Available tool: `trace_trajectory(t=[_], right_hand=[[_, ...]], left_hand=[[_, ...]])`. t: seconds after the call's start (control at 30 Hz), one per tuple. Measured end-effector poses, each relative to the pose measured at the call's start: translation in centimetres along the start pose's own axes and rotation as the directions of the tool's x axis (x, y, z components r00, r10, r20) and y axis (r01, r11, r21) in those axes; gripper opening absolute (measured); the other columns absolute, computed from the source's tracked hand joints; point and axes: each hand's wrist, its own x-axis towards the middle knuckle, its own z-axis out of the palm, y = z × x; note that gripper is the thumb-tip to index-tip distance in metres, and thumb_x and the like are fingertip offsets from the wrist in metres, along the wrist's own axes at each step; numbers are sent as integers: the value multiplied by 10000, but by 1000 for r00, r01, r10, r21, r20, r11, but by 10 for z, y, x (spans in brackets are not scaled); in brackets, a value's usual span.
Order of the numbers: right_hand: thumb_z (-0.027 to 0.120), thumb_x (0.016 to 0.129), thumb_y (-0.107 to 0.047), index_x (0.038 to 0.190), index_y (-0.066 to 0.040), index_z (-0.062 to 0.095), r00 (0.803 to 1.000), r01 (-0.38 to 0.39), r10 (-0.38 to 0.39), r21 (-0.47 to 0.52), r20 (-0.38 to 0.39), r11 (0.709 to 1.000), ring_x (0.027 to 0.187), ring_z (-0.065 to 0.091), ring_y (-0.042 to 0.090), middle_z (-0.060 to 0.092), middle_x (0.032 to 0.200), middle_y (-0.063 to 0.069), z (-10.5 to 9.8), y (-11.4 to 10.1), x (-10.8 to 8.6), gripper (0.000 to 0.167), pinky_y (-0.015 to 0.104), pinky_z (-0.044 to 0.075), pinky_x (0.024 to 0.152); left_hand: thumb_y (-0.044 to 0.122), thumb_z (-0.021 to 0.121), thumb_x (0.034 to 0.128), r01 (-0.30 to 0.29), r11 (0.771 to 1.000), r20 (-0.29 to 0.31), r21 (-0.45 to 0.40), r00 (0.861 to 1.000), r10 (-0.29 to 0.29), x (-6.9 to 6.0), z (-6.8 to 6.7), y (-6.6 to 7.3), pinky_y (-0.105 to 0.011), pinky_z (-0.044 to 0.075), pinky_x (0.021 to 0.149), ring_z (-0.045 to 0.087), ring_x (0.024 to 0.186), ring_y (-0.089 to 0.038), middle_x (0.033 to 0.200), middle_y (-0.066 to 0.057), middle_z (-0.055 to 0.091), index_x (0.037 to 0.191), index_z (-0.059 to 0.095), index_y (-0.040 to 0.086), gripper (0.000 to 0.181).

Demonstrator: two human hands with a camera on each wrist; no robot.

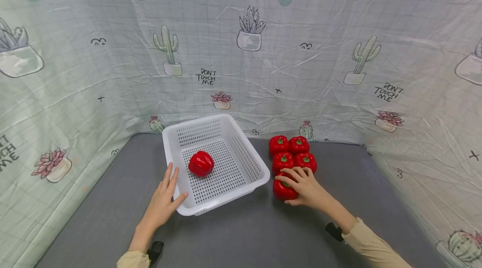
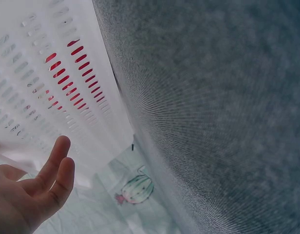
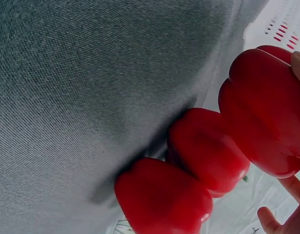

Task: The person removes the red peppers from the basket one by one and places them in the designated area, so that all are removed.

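Observation:
A white perforated plastic basket [image 1: 235, 157] stands on the grey table, with one red bell pepper [image 1: 201, 163] lying on its side within. My left hand [image 1: 160, 203] rests at the basket's left rim, fingers extended; in the left wrist view, two fingers [image 2: 62, 178] show beside the slotted wall. To the right of the basket, my right hand [image 1: 306, 188] grips the nearest red bell pepper [image 1: 283, 189] from above. The right wrist view shows that pepper [image 3: 264, 109] between thumb and fingers, seemingly off the table. Several more red bell peppers [image 1: 282, 162] stand just behind it, green stems up.
A cactus-print cloth [image 1: 241, 63] hangs behind and along both sides of the grey table [image 1: 241, 238]. The basket's right front corner lies close to the group of peppers. A black wrist strap [image 1: 334, 231] shows at my right wrist.

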Motion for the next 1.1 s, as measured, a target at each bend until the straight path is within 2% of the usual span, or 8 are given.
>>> trace_trajectory(t=[0.3,0.57,1.1], right_hand=[[807,558,-413,1221,-244,502,998,-8,9,-19,58,1000,1066,436,235,523,1217,40,9,2,-2,749,492,316,817],[806,570,-389,1234,-246,492,995,-21,20,7,101,1000,1088,428,241,516,1239,45,13,1,-3,749,511,310,834],[805,585,-330,1252,-254,484,993,-56,53,18,110,998,1139,395,241,478,1283,41,20,4,-6,744,508,297,846]], left_hand=[[304,562,825,19,1000,6,-2,1000,-19,0,0,1,-657,298,889,345,1187,-396,1501,-142,69,1408,213,24,736],[292,576,818,25,1000,6,0,1000,-25,0,0,2,-656,294,895,344,1186,-401,1499,-148,71,1406,218,20,740],[317,556,828,23,1000,8,-6,1000,-23,0,-1,3,-652,292,898,347,1185,-393,1503,-135,61,1408,213,23,735]])
